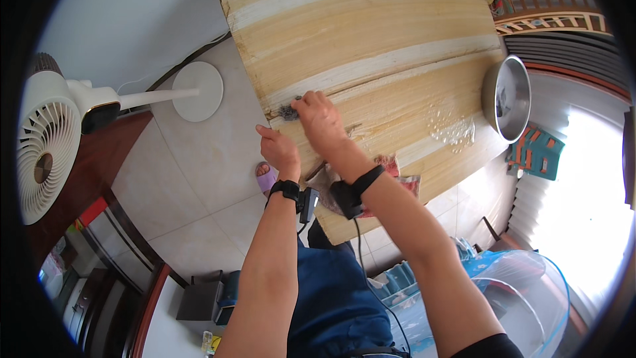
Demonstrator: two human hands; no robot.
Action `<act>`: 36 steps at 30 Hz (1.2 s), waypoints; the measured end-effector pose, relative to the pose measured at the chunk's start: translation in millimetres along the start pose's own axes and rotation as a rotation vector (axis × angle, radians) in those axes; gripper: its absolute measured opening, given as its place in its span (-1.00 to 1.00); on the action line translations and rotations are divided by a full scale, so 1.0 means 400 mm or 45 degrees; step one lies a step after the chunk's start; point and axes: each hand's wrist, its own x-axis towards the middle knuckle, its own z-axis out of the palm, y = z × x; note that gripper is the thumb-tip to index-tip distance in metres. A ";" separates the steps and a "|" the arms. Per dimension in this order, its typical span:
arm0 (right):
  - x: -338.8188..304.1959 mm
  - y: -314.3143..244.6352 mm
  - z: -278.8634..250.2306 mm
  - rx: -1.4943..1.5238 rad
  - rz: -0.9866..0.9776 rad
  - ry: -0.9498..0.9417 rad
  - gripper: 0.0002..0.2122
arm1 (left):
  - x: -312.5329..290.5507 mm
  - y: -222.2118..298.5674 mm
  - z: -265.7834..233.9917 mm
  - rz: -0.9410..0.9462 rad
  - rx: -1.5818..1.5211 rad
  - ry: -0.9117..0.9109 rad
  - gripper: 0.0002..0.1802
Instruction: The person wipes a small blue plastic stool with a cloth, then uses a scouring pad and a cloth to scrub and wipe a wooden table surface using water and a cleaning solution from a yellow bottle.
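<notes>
My right hand [319, 118] is closed on a dark grey steel wool scrubber [288, 113], pressed to the wooden board [371, 33] near its left edge. Just below it, my left hand [281, 151] hovers at or touches that edge, thumb stretched out; its other fingers are mostly hidden. No object shows in the left hand. A red and white patterned cloth [409, 184] lies on the near part of the board, partly covered by my right forearm. Wet, foamy spots [457, 131] lie on the wood to the right.
A steel basin [520, 99] stands at the board's right edge. At left are a white fan [50, 159] and its round base [199, 91]. A green and orange plastic stool [540, 151] and a mesh tent [517, 292] are at right. A purple slipper [266, 178] shows below.
</notes>
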 end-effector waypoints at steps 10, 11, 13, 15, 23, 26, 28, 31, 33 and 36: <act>0.050 0.376 -0.177 -0.249 0.096 0.199 -0.83 | -0.006 0.014 0.010 0.038 0.064 0.031 -0.26; 0.046 0.336 -0.135 -0.180 0.044 0.193 -0.83 | -0.003 0.014 0.010 0.041 0.055 0.017 -0.26; 0.049 0.170 -0.076 -0.047 -0.013 0.142 -0.81 | 0.004 0.006 0.001 0.043 0.090 0.042 -0.26; 0.059 0.057 -0.029 0.027 -0.023 0.023 -0.82 | 0.003 0.017 0.003 0.043 0.085 0.031 -0.26; 0.047 0.206 -0.098 0.024 0.008 0.215 -0.78 | 0.005 0.007 0.008 0.005 0.122 0.054 -0.25; 0.038 0.414 -0.215 -0.167 0.093 0.246 -0.84 | 0.000 0.004 0.016 0.059 0.063 0.071 -0.25; 0.049 0.523 -0.292 -0.452 0.225 0.230 -0.80 | -0.008 0.010 0.015 0.043 0.061 0.068 -0.26; 0.058 0.591 -0.357 -0.451 0.512 0.243 -0.81 | -0.015 -0.002 0.012 0.037 0.006 0.001 -0.26; 0.055 0.579 -0.332 -0.435 0.368 0.282 -0.82 | -0.017 -0.011 0.013 0.054 0.049 0.016 -0.26; 0.020 0.431 -0.190 -0.174 -0.023 0.275 -0.82 | 0.001 0.004 0.020 0.106 0.047 0.100 -0.26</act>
